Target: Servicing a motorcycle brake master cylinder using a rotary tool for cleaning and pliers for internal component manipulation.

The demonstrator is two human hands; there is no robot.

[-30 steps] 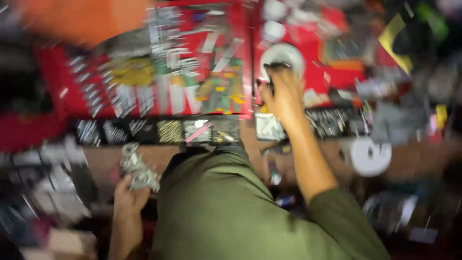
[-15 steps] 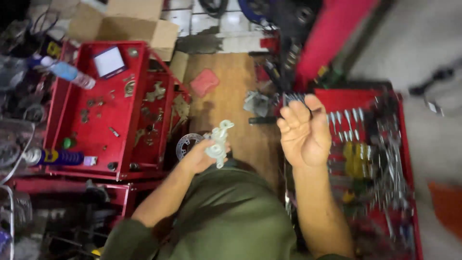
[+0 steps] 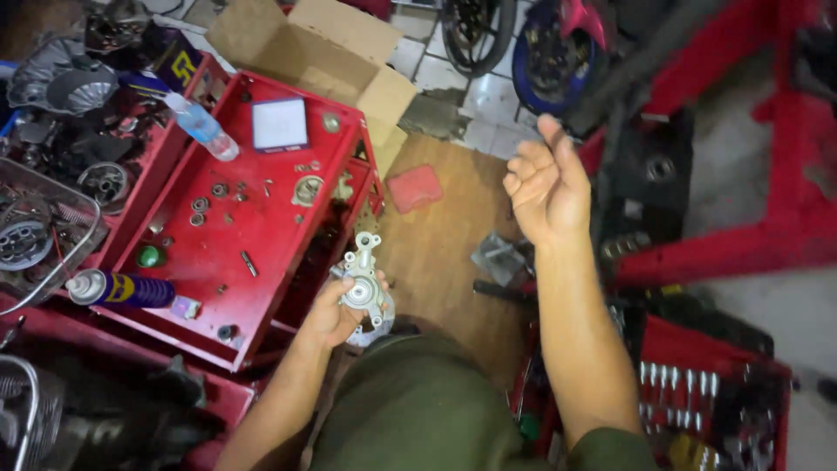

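So my left hand is closed around a small silver metal part — it looks like a cast housing with little ears and a round middle. I hold it by its lower end, up in the air, just past the edge of the red tool tray and above the wooden floor. My right hand is up high and holds nothing; the fingers are loosely curled and the palm faces me.

On the tray I see tiny loose bits: small rings and bearings, a green cap, a spray can lying on its side, a water bottle and a flat white box. A cardboard box sits behind the tray. Down on my right there is a drawer of wrenches.

What could go wrong, I think: only one hand grips the part, and only at one end, so it could slip and drop to the floor — then it might get dented or roll under the clutter. If my arm bumps the tray, the small rings could scatter and get lost.
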